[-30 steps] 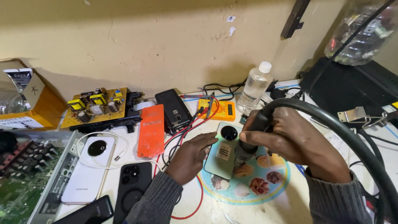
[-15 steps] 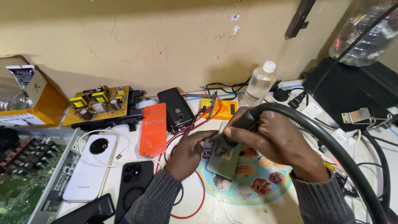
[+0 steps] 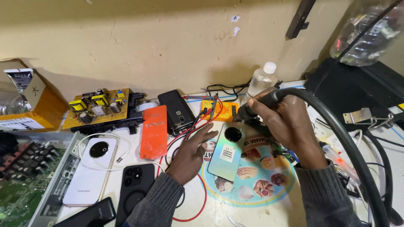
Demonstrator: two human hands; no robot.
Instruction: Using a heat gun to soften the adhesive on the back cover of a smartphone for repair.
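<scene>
Hot-air rework, phone back still on.
Your right hand (image 3: 290, 122) grips the nozzle handle (image 3: 256, 105), apparently at 12 o'clock of the phone (image 3: 225, 153); your left hand (image 3: 191, 153) lies flat, steadying it.

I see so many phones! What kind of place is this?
Probably a phone repair bench: several phones, such as the light green phone, a bare circuit board, and a hose-fed tool in the right hand.

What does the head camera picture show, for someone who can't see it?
A person's left hand steadies a pale green phone lying face down on a cluttered workbench, while the right hand holds a black hose-fed tool near its camera.
</scene>
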